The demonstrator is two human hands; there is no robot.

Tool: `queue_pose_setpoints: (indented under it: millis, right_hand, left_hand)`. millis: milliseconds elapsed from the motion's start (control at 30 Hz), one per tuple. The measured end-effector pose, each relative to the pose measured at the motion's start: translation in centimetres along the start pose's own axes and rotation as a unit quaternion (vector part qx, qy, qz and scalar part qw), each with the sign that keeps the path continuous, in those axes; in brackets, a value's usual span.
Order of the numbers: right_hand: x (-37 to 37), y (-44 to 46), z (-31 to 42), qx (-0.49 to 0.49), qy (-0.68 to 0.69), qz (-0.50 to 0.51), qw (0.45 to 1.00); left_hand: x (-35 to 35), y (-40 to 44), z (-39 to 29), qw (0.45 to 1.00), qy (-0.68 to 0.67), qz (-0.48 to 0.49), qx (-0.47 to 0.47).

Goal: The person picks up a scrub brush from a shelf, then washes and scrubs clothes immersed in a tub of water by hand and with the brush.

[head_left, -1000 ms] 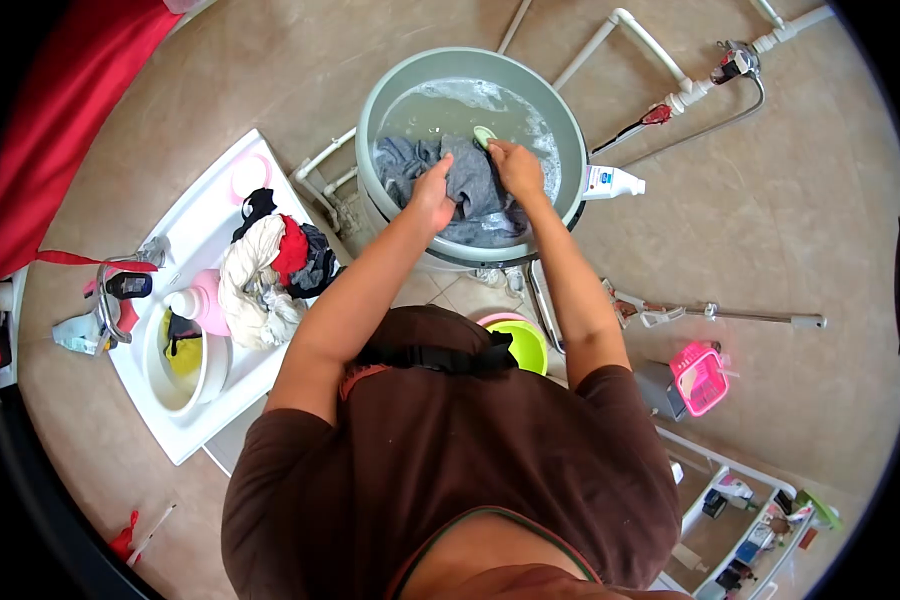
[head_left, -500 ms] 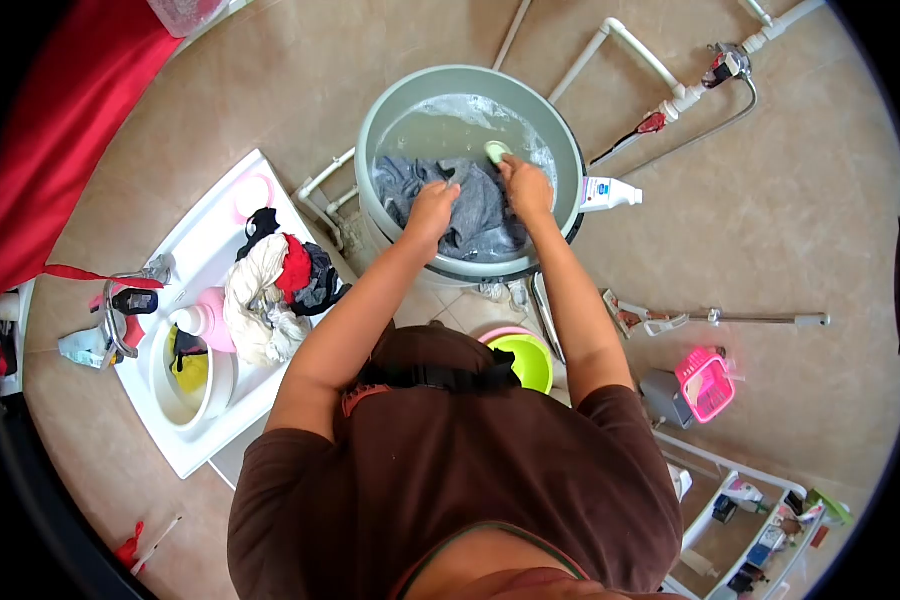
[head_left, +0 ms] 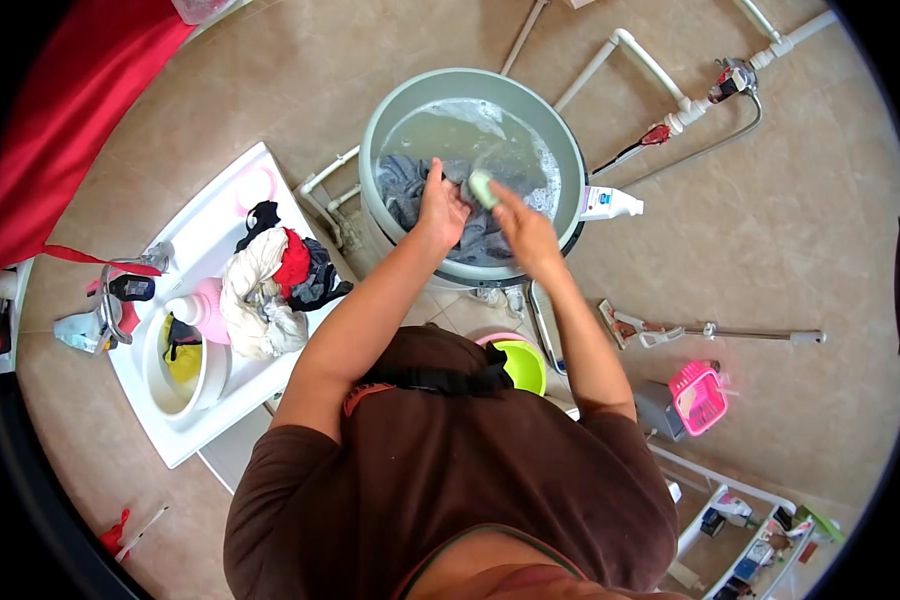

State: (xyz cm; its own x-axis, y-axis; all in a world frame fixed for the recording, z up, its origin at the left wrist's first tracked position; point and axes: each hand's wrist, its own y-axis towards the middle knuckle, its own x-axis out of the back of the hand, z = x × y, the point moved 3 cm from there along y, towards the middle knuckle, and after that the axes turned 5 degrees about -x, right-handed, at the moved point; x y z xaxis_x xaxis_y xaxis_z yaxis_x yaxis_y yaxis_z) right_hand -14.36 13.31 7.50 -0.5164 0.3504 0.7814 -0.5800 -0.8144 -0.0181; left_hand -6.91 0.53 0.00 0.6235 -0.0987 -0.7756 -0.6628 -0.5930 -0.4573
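Observation:
A round grey-green tub [head_left: 372,150] holds cloudy, sudsy water [head_left: 440,130]. Grey wet cloth [head_left: 402,185] lies partly under the surface on its near side. Over the cloth is my left hand [head_left: 444,210], palm turned inward, thumb raised and fingers apart; it seems to hold nothing. My right hand [head_left: 525,232] grips a pale green oval block [head_left: 483,188], soap or a small brush; motion blur hides which. The block is just right of my left fingers, above the cloth.
Left stands a white sink [head_left: 185,440] with piled clothes [head_left: 255,280], a pink bottle [head_left: 208,308] and a white bucket [head_left: 155,375]. A white bottle [head_left: 610,203] is by the tub's right rim. Pipes [head_left: 655,65] run behind; a lime-green basin [head_left: 526,368] sits below.
My left hand has loosened from the cloth, its thumb now raised. My right hand has drawn the pale green block slightly left and nearer, from the water to beside my left hand.

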Motion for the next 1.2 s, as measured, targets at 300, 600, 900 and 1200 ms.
queue_pose_setpoints:
  millis: [300, 600, 900, 1200]
  right_hand:
    - [-3.5, 5.3, -2.5, -0.084, -0.166, -0.046, 0.981]
    - [-2.4, 2.7, -2.8, -0.083, -0.039, -0.034, 0.995]
    - [-2.4, 0.8, 1.5, 0.032, 0.262, -0.006, 0.964]
    - [-0.8, -1.3, 1.8, -0.023, 0.256, -0.077, 0.963]
  left_hand:
    - [-0.6, -2.6, 3.9, 0.996, 0.033, 0.042, 0.071]
    - [0.7, -0.7, 3.5, 0.998, -0.058, 0.013, 0.034]
    - [-1.5, 1.2, 0.8, 0.996, -0.030, 0.078, 0.027]
    - [-1.1, -0.2, -0.9, 0.989, -0.064, 0.129, 0.030]
